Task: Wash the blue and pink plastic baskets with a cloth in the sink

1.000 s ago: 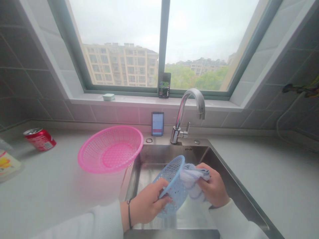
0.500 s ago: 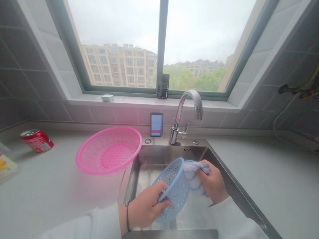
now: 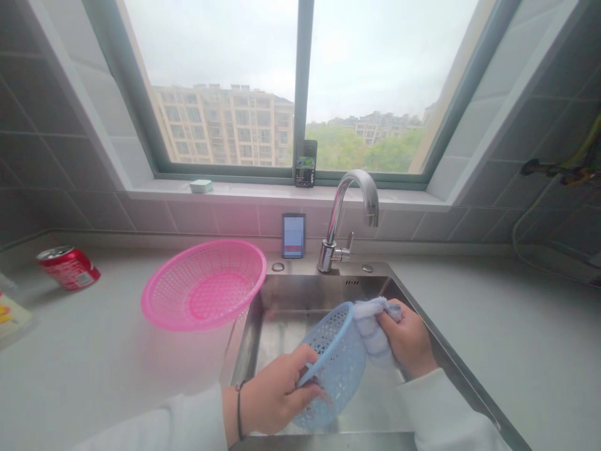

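Note:
Over the steel sink [image 3: 291, 294], I hold a light blue plastic mesh basket [image 3: 339, 369] tilted on its side. My left hand [image 3: 277, 401] is shut on its lower rim, with the fingers across the mesh. My right hand [image 3: 407, 338] grips a bunched pale blue cloth [image 3: 373, 331] and presses it against the basket's upper right edge. The basket's lower edge hangs close to the sink floor, and I cannot tell whether they touch. White sleeves cover both forearms.
A chrome faucet [image 3: 345, 225] rises behind the sink. On the counter [image 3: 94, 382] to the left stand a pink mesh basket [image 3: 159, 300] and a red drink can [image 3: 68, 268]. A phone [image 3: 293, 235] leans against the tiles below the window.
The cloth has slid along the blue basket's rim toward its upper right, and my right hand has risen with it. The basket has turned slightly. The view has drifted a little.

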`<state>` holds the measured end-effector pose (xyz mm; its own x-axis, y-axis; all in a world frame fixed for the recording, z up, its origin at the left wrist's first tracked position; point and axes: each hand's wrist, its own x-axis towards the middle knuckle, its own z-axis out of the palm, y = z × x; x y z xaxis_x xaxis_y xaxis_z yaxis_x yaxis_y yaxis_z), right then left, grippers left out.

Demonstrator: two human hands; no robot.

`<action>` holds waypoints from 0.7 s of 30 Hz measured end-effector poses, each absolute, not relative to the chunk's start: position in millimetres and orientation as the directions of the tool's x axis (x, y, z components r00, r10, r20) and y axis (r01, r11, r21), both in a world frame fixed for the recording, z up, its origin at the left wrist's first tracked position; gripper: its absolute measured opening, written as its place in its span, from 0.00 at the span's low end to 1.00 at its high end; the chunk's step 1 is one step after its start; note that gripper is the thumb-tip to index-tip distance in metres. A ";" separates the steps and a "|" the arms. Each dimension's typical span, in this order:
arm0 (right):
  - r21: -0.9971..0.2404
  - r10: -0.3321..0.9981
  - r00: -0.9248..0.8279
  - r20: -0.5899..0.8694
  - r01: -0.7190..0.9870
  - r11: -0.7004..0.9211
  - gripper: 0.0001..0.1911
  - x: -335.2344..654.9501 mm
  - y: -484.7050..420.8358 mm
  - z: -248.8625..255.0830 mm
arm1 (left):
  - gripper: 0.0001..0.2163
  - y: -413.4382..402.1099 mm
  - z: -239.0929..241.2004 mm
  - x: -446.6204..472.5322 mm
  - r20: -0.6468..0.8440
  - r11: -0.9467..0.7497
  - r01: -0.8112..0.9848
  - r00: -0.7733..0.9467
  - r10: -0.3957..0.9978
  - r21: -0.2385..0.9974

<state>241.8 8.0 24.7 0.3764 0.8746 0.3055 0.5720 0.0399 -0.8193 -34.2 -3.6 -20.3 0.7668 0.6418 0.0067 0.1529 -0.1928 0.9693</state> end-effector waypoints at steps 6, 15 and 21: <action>-0.835 0.952 -0.132 0.275 0.458 0.305 0.09 174.6 -14.3 24.8 | 0.08 1.2 -20.3 -26.1 0.031 -0.098 0.075 0.615 0.788 0.992; -0.809 0.894 0.384 0.231 0.586 -0.043 0.20 253.7 22.6 7.7 | 0.09 -3.8 -20.3 -31.0 -0.020 -0.078 0.092 0.760 0.650 0.993; -0.903 0.911 0.406 -0.074 0.360 -0.234 0.19 269.2 37.8 -24.8 | 0.08 -6.4 -16.7 -30.3 -0.016 -0.110 0.120 0.745 0.667 0.987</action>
